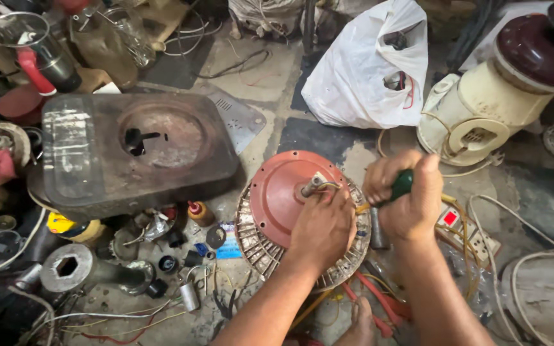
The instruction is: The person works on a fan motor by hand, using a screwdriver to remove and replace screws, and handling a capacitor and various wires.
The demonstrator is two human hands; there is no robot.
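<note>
A round fan motor (270,192) with a red-brown cover and a finned metal rim lies on the floor, its short shaft (312,184) pointing up with wires beside it. My left hand (322,227) presses flat on the motor's right side. My right hand (402,195) grips a green-handled screwdriver (402,184), its shank angled toward the motor's right edge under my left hand. The tip is hidden.
A dark rusty metal base (136,150) lies to the left, a white plastic bag (370,67) behind, a cream and maroon appliance (488,106) at right. Small parts, a capacitor (189,296), red-handled pliers (379,301), cables and a power strip (476,237) litter the floor.
</note>
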